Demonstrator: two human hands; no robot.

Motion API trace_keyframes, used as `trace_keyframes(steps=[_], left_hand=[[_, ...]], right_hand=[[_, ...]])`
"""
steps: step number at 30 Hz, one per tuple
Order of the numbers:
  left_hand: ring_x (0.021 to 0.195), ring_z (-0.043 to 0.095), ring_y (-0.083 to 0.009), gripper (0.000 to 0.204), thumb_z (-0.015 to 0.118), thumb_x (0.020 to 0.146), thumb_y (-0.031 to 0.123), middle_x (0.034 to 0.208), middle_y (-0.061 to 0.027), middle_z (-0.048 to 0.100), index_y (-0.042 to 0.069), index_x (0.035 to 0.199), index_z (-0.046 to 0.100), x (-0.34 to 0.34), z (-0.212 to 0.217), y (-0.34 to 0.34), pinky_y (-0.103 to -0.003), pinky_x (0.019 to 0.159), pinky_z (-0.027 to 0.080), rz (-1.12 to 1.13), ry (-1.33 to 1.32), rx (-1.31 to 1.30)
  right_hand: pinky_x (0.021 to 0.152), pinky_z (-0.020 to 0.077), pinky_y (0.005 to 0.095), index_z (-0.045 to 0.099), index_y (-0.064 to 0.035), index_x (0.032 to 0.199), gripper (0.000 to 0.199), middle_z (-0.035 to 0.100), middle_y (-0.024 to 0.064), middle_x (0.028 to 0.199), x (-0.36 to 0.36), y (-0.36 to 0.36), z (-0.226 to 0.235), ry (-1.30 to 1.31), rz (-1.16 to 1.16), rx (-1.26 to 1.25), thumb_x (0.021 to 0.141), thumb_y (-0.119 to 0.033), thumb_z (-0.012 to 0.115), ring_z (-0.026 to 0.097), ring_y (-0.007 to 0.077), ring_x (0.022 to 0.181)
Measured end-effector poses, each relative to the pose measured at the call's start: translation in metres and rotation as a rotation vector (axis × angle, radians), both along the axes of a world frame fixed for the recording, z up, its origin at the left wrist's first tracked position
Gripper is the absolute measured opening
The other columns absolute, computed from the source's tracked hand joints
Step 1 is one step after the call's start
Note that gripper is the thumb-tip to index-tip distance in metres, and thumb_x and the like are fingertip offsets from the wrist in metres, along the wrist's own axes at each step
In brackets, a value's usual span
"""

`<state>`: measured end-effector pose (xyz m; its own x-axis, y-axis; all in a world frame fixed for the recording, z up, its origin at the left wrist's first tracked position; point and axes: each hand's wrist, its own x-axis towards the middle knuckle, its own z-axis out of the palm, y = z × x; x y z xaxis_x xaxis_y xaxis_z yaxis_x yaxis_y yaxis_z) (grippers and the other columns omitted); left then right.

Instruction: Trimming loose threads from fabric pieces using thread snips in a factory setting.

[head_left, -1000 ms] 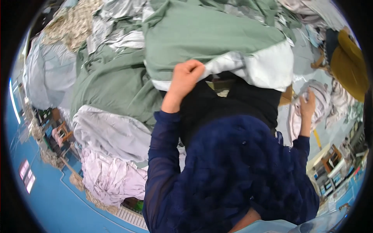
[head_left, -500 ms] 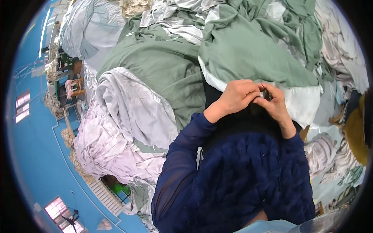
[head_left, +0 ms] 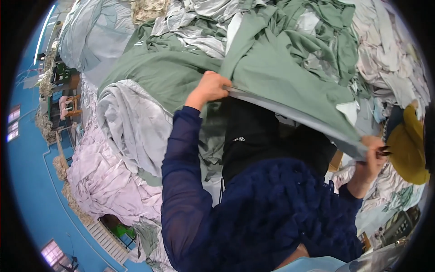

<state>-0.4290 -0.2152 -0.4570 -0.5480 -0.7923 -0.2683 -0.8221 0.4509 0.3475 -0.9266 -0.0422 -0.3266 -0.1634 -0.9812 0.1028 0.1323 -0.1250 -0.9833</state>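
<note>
A large green cloth (head_left: 276, 72) lies across my lap, its near edge finished with a pale grey-white band (head_left: 294, 117). My left hand (head_left: 210, 89) is closed on the band's left end. My right hand (head_left: 372, 156) is closed round its right end, so the edge runs in a taut slanting line between my hands. A small dark pointed tool (head_left: 384, 151) sticks out from my right fingers; blur hides its kind. Further green cloth (head_left: 167, 72) with a light grey cloth (head_left: 131, 118) over it lies beyond my left arm.
Pale pink-white cloth (head_left: 113, 177) is heaped on the left, and more pale cloth (head_left: 385, 54) at the far right. Someone in mustard-yellow clothing (head_left: 410, 149) is close on my right. A blue wall (head_left: 27, 186) and a wooden chair (head_left: 74, 106) are at the left.
My hands, together before at the band, have moved apart: the left to the left, the right to the right and nearer me. The cloth's edge is now stretched between them.
</note>
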Motion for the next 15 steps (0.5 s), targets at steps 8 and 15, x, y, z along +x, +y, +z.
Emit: trace_keyframes(steps=[8,15], left_hand=[[0.06,0.052,-0.0137,0.015,0.067,0.075,0.013,0.065,-0.0046,0.059,-0.002,0.076,0.064,0.089,0.109,0.052,-0.03,0.057,0.04,0.223,0.512,0.127],[0.064,0.045,-0.0036,0.015,0.067,0.085,0.01,0.069,0.0074,0.054,-0.003,0.079,0.066,0.063,0.082,0.093,-0.022,0.057,0.034,0.811,0.61,0.26]], right_hand=[[0.09,0.0457,0.0339,0.063,0.0054,0.106,0.018,0.064,0.0125,0.106,-0.186,0.037,0.003,0.457,-0.577,-0.011,0.09,-0.003,0.058,0.062,0.0244,0.098],[0.071,0.0401,0.0206,0.067,-0.0014,0.088,0.012,0.062,-0.0041,0.083,-0.142,-0.031,-0.099,0.436,-0.359,0.343,0.086,-0.012,0.071,0.053,0.0046,0.076]])
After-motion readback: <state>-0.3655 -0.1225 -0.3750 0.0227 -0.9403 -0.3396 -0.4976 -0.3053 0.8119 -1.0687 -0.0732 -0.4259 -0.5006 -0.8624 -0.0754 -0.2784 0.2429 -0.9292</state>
